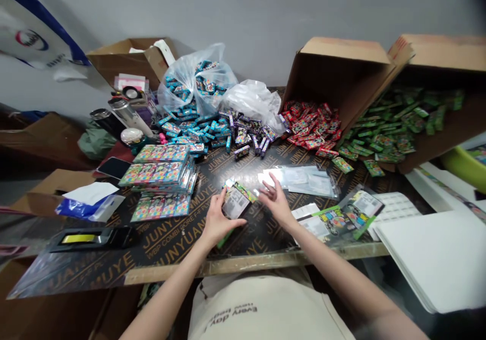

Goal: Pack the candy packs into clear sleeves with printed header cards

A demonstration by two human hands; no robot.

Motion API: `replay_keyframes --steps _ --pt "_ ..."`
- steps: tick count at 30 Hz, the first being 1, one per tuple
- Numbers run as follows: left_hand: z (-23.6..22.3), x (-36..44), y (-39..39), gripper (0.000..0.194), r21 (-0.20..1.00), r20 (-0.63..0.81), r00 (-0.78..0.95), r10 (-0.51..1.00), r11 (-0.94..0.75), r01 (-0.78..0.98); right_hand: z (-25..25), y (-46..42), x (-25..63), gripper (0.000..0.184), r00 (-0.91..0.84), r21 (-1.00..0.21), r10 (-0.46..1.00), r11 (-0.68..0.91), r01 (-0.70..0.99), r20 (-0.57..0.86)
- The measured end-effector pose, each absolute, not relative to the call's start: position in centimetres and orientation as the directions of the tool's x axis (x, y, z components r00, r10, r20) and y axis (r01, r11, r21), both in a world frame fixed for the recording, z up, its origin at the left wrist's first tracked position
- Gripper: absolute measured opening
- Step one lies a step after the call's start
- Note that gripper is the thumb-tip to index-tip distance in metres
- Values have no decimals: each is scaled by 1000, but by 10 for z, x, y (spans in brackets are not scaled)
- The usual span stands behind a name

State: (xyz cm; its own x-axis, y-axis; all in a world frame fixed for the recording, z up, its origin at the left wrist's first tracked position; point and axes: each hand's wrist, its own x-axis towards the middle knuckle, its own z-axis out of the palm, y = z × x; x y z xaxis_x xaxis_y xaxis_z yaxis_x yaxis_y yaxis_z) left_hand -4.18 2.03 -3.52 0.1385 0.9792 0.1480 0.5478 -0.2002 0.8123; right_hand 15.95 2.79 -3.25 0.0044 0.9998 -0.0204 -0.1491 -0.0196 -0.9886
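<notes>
My left hand grips a small clear-wrapped packet with a white label and a green edge, held just above the dark printed board. Beside the packet's right edge my right hand hovers with its fingers spread, holding nothing. A pile of clear plastic sleeves lies just beyond the right hand. Filled green packets lie to the right of my right forearm.
Stacks of colourful packets stand at left. Blue, purple, red and green small boxes lie heaped at the back, spilling from bags and tipped cartons. A tape dispenser sits front left; white sheets right.
</notes>
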Motion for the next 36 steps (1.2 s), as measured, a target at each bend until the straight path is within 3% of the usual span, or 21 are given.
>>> replay_keyframes --steps 3,5,8,11,15,18,20,22,25,27,33,36 --pt "-39 -13 21 56 970 81 -24 996 -73 230 -21 32 134 50 231 -879 944 -106 -466 -237" --pt "-38 8 18 35 995 -34 -119 992 23 -93 -11 35 124 43 298 -852 915 -85 -517 -273" --pt "-30 29 12 29 842 -298 -155 942 183 -507 1 36 124 45 253 -864 938 -83 -497 -236" --pt "-15 30 14 27 663 -503 -26 864 366 -653 7 33 130 46 200 -823 955 -71 -564 -219" --pt "-5 16 25 21 684 -503 134 854 488 -542 6 33 139 46 121 -722 934 -172 -671 -335" --pt "-3 6 34 14 760 -446 122 887 447 -472 -2 34 145 40 26 -747 929 -280 -603 -369" --pt "0 2 38 15 816 -387 74 919 379 -437 -7 32 150 23 49 -842 950 -248 -479 -307" --pt "5 -3 40 14 891 -295 35 955 288 -351 -11 28 157 10 113 -949 982 -114 -295 -153" --pt "13 -8 42 7 990 -107 66 992 113 -89 -12 22 165 15 119 -995 992 55 -78 45" --pt "16 -11 44 11 998 -60 146 988 57 22 -10 20 169 18 99 -998 993 60 -32 57" --pt "21 -13 53 15 982 -186 252 950 187 20 -3 24 174 18 26 -999 999 42 -17 42" --pt "26 -13 48 9 984 -41 262 964 -7 180 -2 25 178 18 5 -999 999 48 -12 48"
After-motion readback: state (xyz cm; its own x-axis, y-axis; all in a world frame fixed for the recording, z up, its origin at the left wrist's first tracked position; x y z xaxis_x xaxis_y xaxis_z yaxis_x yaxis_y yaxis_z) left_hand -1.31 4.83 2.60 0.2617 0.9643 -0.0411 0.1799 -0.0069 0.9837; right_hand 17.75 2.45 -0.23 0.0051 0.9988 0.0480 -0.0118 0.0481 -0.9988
